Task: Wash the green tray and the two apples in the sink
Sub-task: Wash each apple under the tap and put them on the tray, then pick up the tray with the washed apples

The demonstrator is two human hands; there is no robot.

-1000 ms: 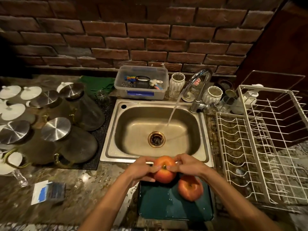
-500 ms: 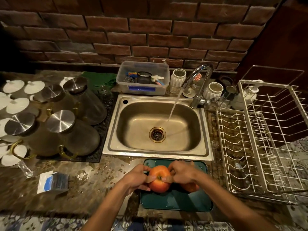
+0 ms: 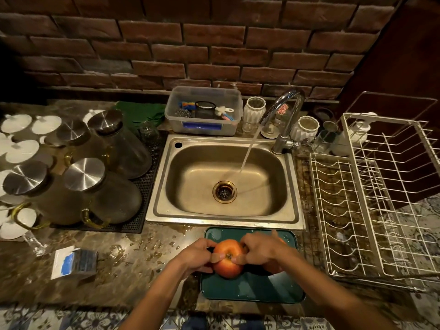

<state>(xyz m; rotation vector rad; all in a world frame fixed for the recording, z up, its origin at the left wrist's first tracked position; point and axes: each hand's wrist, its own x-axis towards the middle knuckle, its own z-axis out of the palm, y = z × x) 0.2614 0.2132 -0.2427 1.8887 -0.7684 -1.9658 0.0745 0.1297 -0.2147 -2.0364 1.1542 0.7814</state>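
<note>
A green tray lies on the counter just in front of the steel sink. Over the tray, both hands hold one red-orange apple: my left hand grips its left side and my right hand its right side, thumbs by the stem. The second apple rests on the tray behind my right hand, mostly hidden. Water runs from the faucet into the sink basin.
A white wire dish rack fills the counter to the right. Several glass jugs with metal lids stand on a black mat at the left. A clear plastic box and white jars sit behind the sink. A small packet lies front left.
The hands with the apple have come back from the sink's front edge to over the tray. The second apple is now mostly hidden behind my right hand.
</note>
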